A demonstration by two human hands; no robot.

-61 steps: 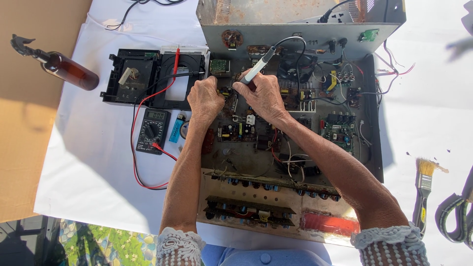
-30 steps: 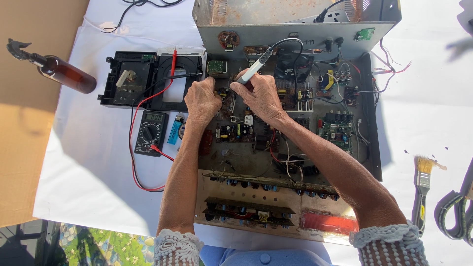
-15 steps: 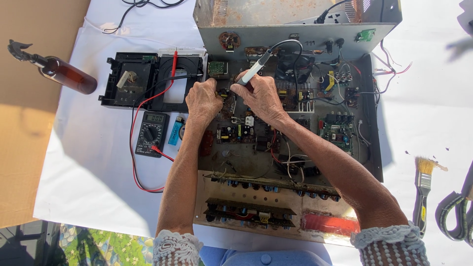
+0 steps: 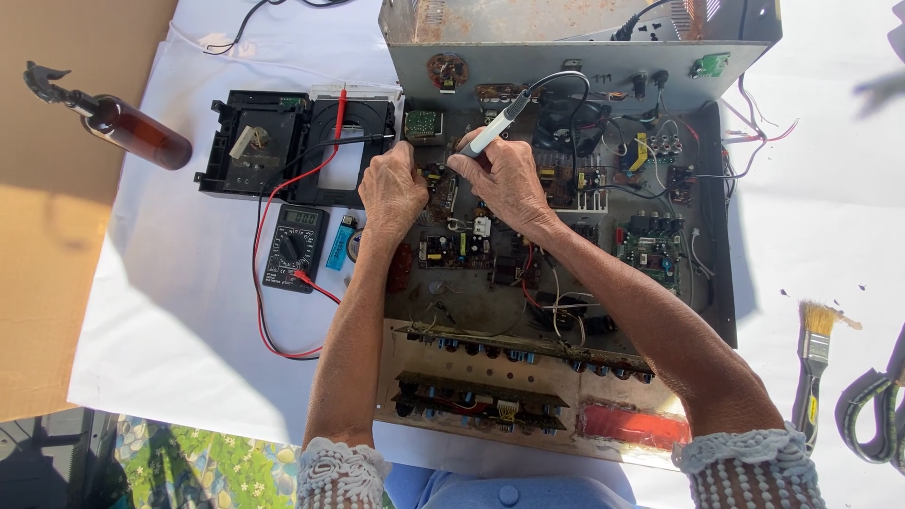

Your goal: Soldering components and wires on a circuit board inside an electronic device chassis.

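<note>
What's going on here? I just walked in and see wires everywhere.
A person leans over an opened grey metal electronics chassis on a white cloth. The right hand holds a white pen-shaped iron with its tip down among the circuit boards; the left hand rests on the boards beside it. A black multimeter lies left.

A black multimeter (image 4: 292, 247) lies left of the left hand (image 4: 391, 193), its small grey rectangular screen (image 4: 302, 218) at the top. Farther left lies a brown spray bottle (image 4: 123, 125), no label visible.
</note>
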